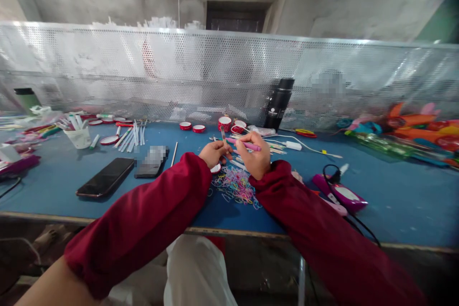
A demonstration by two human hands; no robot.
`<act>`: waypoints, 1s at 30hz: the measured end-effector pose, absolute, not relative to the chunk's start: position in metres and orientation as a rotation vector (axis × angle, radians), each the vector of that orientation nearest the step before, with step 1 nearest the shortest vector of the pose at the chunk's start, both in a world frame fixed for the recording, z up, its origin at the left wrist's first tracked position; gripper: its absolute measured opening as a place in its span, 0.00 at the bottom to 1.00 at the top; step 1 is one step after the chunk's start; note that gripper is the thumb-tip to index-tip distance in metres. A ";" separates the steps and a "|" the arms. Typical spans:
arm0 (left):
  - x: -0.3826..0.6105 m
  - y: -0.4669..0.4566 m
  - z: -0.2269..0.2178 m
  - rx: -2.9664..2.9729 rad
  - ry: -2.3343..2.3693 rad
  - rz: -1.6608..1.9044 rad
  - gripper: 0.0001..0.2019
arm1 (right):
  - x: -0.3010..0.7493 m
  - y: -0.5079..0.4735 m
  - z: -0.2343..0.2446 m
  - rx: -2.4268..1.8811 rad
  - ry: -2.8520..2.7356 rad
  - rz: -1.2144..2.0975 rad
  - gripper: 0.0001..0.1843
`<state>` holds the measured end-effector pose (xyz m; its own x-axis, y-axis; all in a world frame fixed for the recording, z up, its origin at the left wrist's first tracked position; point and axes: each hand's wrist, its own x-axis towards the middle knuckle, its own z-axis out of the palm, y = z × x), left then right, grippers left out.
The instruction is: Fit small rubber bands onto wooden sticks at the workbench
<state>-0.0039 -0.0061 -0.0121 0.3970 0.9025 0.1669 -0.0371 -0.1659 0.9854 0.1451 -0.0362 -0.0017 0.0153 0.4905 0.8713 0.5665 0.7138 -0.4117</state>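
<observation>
My left hand is closed in a pinch on a thin grey stick that points upward. My right hand is wrapped round a pink stick that lies crosswise and meets the grey stick near its lower end. Both hands hover over the blue table, just beyond a heap of small coloured rubber bands. A small red-rimmed tape roll lies under my left wrist. Both arms wear dark red sleeves.
Two dark phones lie to the left. Red tape rolls, white sticks, a white cup and a black flask stand further back before a perforated metal screen. A purple device with a cable lies to the right, and colourful toys at the far right.
</observation>
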 end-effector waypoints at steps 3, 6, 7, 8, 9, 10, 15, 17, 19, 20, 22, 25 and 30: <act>-0.004 -0.007 -0.011 1.497 0.814 1.017 0.07 | 0.145 -0.036 -0.001 -0.880 -1.636 -0.077 0.06; -0.004 -0.007 -0.011 1.493 0.825 1.011 0.07 | 0.146 -0.036 -0.001 -0.869 -1.599 -0.111 0.06; -0.004 -0.007 -0.011 1.490 0.830 1.011 0.07 | 0.146 -0.037 -0.001 -0.859 -1.596 -0.111 0.06; -0.004 -0.007 -0.011 1.490 0.830 1.010 0.07 | 0.146 -0.037 -0.001 -0.848 -1.601 -0.105 0.05; -0.004 -0.007 -0.010 1.489 0.830 1.011 0.07 | 0.146 -0.037 -0.001 -0.841 -1.614 -0.094 0.05; -0.004 -0.007 -0.010 1.490 0.827 1.011 0.07 | 0.146 -0.037 -0.001 -0.838 -1.628 -0.084 0.05; -0.004 -0.010 -0.007 1.492 0.844 1.014 0.07 | 0.147 -0.035 -0.002 -0.868 -1.595 -0.084 0.05; -0.005 -0.011 -0.006 1.493 0.860 1.014 0.07 | 0.147 -0.036 -0.002 -0.866 -1.577 -0.082 0.05; -0.005 -0.011 -0.006 1.491 0.850 1.012 0.07 | 0.146 -0.036 -0.002 -0.851 -1.602 -0.076 0.04; -0.005 -0.011 -0.006 1.492 0.838 1.013 0.07 | 0.146 -0.037 -0.002 -0.846 -1.622 -0.071 0.04; -0.005 -0.009 -0.008 1.497 0.818 1.013 0.07 | 0.145 -0.037 -0.002 -0.850 -1.640 -0.074 0.05; -0.005 -0.006 -0.010 1.496 0.822 1.006 0.07 | 0.147 -0.035 -0.002 -0.872 -1.588 -0.101 0.07; -0.006 -0.006 -0.009 1.466 0.827 1.001 0.07 | 0.149 -0.032 -0.003 -0.825 -1.568 0.059 0.10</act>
<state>-0.0061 -0.0055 -0.0085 0.3939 0.9090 0.1364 -0.0380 -0.1322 0.9905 0.1487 -0.0322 -0.0030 0.0599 0.5267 0.8479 0.4620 0.7384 -0.4913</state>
